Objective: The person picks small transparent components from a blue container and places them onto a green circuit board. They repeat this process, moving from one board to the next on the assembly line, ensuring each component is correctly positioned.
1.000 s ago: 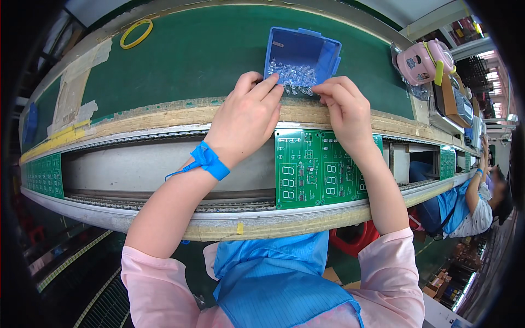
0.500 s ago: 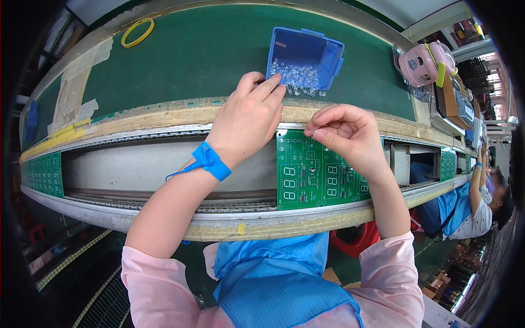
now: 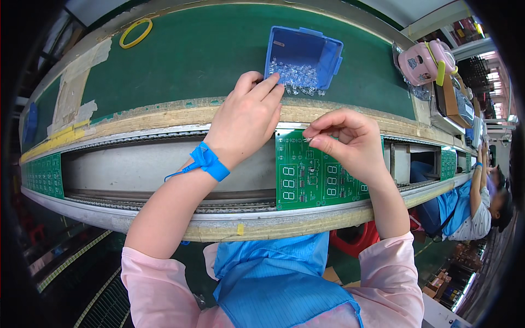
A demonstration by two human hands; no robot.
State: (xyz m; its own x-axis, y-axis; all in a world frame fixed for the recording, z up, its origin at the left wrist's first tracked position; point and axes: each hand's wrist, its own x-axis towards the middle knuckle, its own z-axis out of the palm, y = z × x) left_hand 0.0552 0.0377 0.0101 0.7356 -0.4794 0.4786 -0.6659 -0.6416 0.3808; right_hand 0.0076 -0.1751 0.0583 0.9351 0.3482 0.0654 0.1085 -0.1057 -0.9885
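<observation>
My left hand [image 3: 249, 112], with a blue wrist strap [image 3: 209, 162], reaches to the near left edge of a tilted blue bin [image 3: 306, 46]. Its fingers are stretched out and apart, the tips touching a heap of clear LEDs [image 3: 299, 76] that spills at the bin's mouth. Thumb and forefinger of my right hand [image 3: 350, 143] pinch a tiny clear LED [image 3: 307, 140] with thin leads. That hand hovers over the upper part of a green circuit board [image 3: 295, 169] with white digit displays, hiding some of it.
The boards ride in a metal-railed conveyor track [image 3: 164, 169] with a wooden edge. More boards [image 3: 44, 175] sit at far left and right. A yellow tape ring [image 3: 135, 33] and a pink container [image 3: 424, 63] rest on the green bench [image 3: 186, 60]. Another person [image 3: 465, 202] works at right.
My right hand has shifted slightly and turned, so the leads of the pinched LED now show over the board. My left hand stays at the bin, almost still.
</observation>
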